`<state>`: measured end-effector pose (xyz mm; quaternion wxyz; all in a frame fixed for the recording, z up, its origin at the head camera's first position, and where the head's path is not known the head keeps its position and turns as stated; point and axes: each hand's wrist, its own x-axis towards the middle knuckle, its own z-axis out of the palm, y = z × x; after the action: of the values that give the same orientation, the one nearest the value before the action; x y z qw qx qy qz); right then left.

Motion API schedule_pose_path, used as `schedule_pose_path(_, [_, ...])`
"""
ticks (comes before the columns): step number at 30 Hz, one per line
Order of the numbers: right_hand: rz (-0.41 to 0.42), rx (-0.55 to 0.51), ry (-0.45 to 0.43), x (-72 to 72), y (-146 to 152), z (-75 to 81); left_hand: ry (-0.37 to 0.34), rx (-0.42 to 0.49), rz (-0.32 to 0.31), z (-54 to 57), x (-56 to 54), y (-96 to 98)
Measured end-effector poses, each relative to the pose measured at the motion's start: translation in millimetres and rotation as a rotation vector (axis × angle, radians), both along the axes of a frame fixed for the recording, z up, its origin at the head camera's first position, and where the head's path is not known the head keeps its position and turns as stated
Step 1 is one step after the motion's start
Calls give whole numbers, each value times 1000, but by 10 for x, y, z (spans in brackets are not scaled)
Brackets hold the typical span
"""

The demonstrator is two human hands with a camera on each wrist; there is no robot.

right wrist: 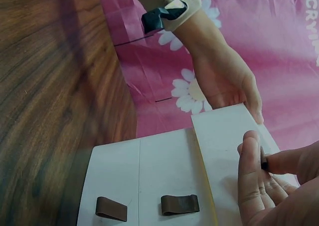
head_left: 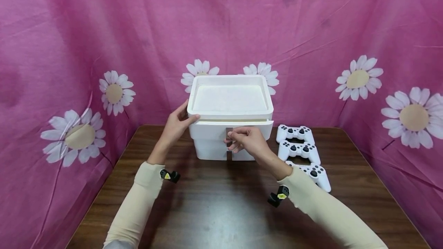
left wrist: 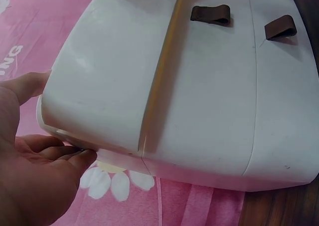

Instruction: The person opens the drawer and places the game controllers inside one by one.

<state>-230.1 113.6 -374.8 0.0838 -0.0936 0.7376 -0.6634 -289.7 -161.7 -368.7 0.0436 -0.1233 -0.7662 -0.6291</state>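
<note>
A white plastic drawer unit (head_left: 230, 95) with a raised rim around its top stands at the back of the table. Its top drawer (left wrist: 107, 71) is pulled slightly forward, leaving a narrow gap under the rim. At the unit's left edge, my left hand (head_left: 174, 126) holds the body, thumb near the top and fingers against the side. My right hand (right wrist: 271, 181) pinches the top drawer's brown pull tab (head_left: 228, 130) between thumb and fingers, which hide most of it. Lower down the front are two more tabs, a middle tab (left wrist: 211, 15) and a bottom tab (left wrist: 281, 27).
Three white game controllers (head_left: 298, 151) lie in a column right of the unit on the brown wooden table (head_left: 207, 210). Behind and on both sides hangs a pink cloth (head_left: 228, 22) printed with white flowers.
</note>
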Motion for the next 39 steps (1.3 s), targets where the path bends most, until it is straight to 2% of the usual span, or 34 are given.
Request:
schedule_pose_path(9, [11, -3, 27, 146, 7, -1, 8, -6, 3, -7, -41, -17])
schedule_pose_path(19, [29, -4, 34, 327, 9, -22, -14, -10, -3, -6, -33, -20])
schedule_pose_path(30, [54, -8, 55, 548, 2, -64, -7, -5, -9, 7, -37, -25])
schedule_pose_path(39, [75, -18, 37, 695, 23, -69, 5, -14, 1, 7, -30, -29])
